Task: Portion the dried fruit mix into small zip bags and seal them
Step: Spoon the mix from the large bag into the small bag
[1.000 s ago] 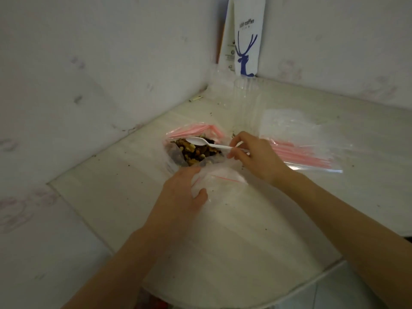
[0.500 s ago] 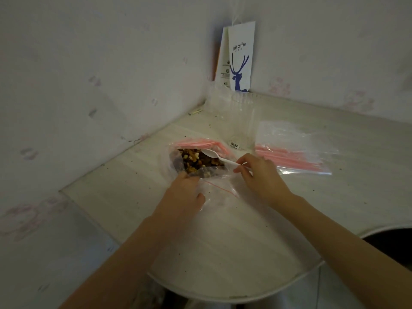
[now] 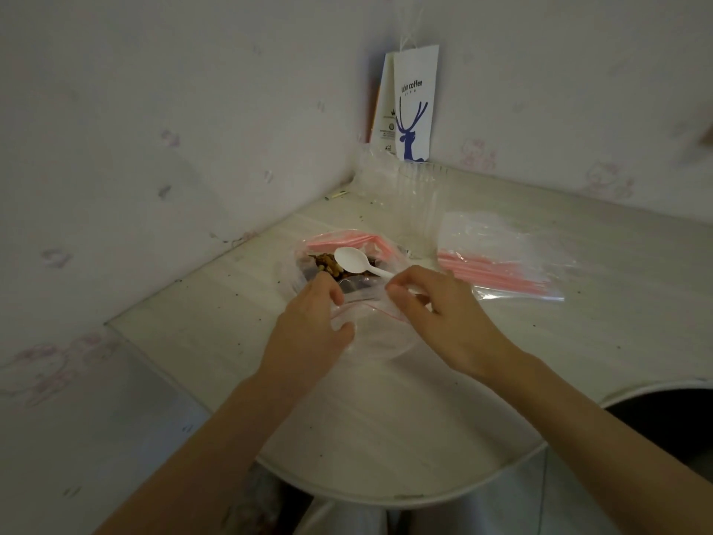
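White plastic is showing clean at the centre of the frame: the spoon (image 3: 362, 266), whose bowl was lying low in the dried fruit mix (image 3: 327, 263) a moment ago, is now riding above it. No fruit is showing on the bowl, though I cannot tell whether it is turned face-down or simply came up bare. So, as I judge it, you are sitting between scoops rather than delivering one, and the small bag (image 3: 380, 330) just below the big bag (image 3: 341, 238) is looking clear and unfilled, its red zip line lying slack. Nothing is being sealed yet; the portioning is only getting going. Your right hand (image 3: 443, 316) is pinching the spoon's handle between thumb and curled fingers, and it is sitting closer to the small bag's mouth than it was. It is hovering over the bag's right edge with the wrist coming in from the lower right. Your left hand (image 3: 308, 328) is gripping the small bag at its left lip, with the thumb pressing on the film and the fingers curling over towards the big bag's rim, so the two bags are meeting mouth to mouth. The mix is still sitting entirely in the big bag. The spare zip bags (image 3: 501, 264) are waiting well to the right on the table (image 3: 386, 426), with a paper coffee bag (image 3: 414, 106) leaning in the upper corner.
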